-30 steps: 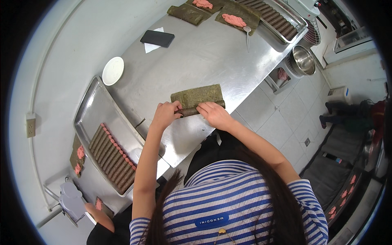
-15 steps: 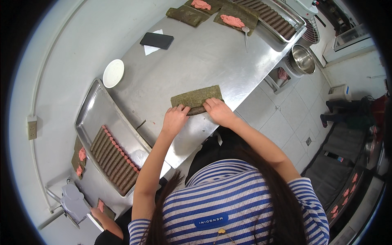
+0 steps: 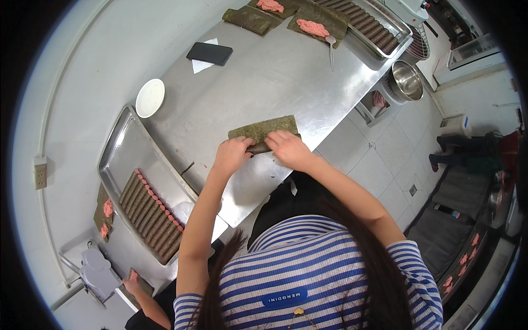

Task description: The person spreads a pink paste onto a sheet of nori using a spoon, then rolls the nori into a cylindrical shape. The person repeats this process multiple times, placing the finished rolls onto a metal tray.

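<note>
A green seaweed sheet lies on the steel table in front of me, its near edge turned up into a dark roll. My left hand has its fingers curled over the roll's left end. Around the right part, my right hand is bent with the fingertips pressed on the seaweed. Any filling inside the roll is hidden. To the left, a metal tray holds a row of finished seaweed rolls with pink ends.
A white bowl and a black phone on paper sit farther back. Pink paste lies on seaweed near a spoon. Another tray of rolls stands far right. A co-worker's hand is at lower left.
My right hand has slid left along the roll, closer to my left hand. My left hand has shifted slightly left, and the sheet remains nearly in place.
</note>
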Action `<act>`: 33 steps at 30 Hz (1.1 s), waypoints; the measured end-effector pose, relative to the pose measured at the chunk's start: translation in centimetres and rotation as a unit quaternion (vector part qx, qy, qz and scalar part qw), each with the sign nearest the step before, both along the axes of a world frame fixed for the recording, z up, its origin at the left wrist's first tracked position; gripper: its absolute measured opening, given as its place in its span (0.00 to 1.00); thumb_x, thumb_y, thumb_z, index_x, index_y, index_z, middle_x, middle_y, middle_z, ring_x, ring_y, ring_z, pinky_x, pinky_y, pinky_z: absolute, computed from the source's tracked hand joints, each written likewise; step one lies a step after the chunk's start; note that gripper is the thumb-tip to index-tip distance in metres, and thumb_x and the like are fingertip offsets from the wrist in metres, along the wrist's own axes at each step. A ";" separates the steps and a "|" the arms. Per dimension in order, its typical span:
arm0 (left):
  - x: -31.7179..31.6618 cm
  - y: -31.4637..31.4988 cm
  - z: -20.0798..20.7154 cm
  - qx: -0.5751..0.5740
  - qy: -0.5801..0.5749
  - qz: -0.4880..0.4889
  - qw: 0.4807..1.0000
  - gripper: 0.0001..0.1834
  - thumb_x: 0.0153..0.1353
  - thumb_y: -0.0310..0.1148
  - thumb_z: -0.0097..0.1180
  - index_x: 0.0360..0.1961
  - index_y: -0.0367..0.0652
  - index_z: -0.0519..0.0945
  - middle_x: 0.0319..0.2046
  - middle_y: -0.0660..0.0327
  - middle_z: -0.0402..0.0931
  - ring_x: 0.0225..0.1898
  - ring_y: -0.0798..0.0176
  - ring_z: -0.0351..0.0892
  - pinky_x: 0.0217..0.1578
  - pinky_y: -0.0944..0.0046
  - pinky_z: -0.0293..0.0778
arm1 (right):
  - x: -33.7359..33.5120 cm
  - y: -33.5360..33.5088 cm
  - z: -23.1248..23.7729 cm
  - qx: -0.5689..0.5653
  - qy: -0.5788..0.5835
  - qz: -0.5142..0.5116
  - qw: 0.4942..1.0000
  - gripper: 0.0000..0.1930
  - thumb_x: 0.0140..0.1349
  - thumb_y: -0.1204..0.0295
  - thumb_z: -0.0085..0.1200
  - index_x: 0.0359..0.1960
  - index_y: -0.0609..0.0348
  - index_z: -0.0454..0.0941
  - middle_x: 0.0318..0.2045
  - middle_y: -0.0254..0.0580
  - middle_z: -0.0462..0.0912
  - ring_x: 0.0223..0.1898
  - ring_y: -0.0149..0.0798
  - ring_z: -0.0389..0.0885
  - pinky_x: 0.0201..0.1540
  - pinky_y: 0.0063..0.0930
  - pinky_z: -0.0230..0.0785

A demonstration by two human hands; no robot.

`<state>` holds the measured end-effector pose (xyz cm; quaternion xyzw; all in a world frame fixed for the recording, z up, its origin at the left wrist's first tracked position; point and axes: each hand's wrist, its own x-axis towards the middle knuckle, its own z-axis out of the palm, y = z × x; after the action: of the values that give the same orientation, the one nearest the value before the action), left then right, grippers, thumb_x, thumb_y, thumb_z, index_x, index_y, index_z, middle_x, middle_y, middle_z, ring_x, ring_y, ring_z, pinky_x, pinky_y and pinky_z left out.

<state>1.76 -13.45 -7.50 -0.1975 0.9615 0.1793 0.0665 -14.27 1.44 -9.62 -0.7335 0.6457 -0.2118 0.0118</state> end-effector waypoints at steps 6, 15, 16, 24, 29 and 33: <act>-0.1 -0.5 0.5 0.031 0.039 0.003 0.999 0.16 0.48 0.33 0.65 0.39 0.44 0.77 0.33 0.59 0.79 0.36 0.52 0.80 0.37 0.55 0.76 | 1.8 -2.4 -1.5 0.072 0.071 0.004 0.995 0.13 0.53 0.74 0.48 0.39 0.66 0.75 0.36 0.43 0.73 0.41 0.40 0.73 0.46 0.30 0.69; 0.6 0.8 -0.4 -0.092 0.030 -0.021 0.995 0.15 0.49 0.35 0.65 0.37 0.47 0.76 0.32 0.61 0.76 0.33 0.56 0.80 0.33 0.57 0.77 | 0.8 -2.1 -1.6 0.076 0.075 -0.009 0.994 0.09 0.51 0.75 0.50 0.33 0.65 0.78 0.35 0.46 0.76 0.42 0.42 0.76 0.46 0.30 0.71; 0.6 0.9 -0.4 -0.093 0.028 -0.016 0.995 0.15 0.49 0.35 0.65 0.37 0.47 0.76 0.32 0.61 0.76 0.32 0.55 0.80 0.33 0.57 0.77 | 0.3 -1.8 -1.5 0.073 0.069 -0.013 0.995 0.09 0.51 0.75 0.50 0.33 0.65 0.78 0.35 0.46 0.76 0.42 0.43 0.76 0.46 0.30 0.71; 0.5 1.2 -0.4 -0.085 0.000 -0.001 0.996 0.14 0.51 0.37 0.64 0.39 0.48 0.78 0.34 0.62 0.77 0.34 0.56 0.81 0.34 0.58 0.78 | -2.3 0.4 -1.7 0.131 0.053 -0.050 0.989 0.09 0.51 0.75 0.50 0.33 0.65 0.78 0.35 0.48 0.77 0.42 0.44 0.77 0.47 0.33 0.72; 0.0 1.1 0.2 -0.071 -0.010 0.019 0.997 0.14 0.51 0.38 0.64 0.39 0.49 0.80 0.36 0.62 0.77 0.34 0.56 0.81 0.35 0.57 0.78 | -3.9 0.8 -1.3 0.192 0.044 -0.067 0.978 0.07 0.52 0.75 0.51 0.32 0.64 0.78 0.36 0.48 0.78 0.43 0.45 0.78 0.46 0.34 0.73; -0.5 -0.1 0.3 -0.025 -0.008 0.017 1.000 0.15 0.48 0.36 0.66 0.38 0.48 0.81 0.35 0.61 0.78 0.36 0.55 0.81 0.37 0.56 0.77 | -4.0 0.6 0.1 0.179 0.074 -0.086 0.977 0.07 0.52 0.75 0.50 0.32 0.63 0.77 0.36 0.46 0.77 0.43 0.44 0.77 0.45 0.34 0.72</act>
<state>1.30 -13.51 -7.21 -0.2171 0.9615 0.1549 0.0658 -18.29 2.00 -9.49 -0.6749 0.7329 -0.0379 0.0767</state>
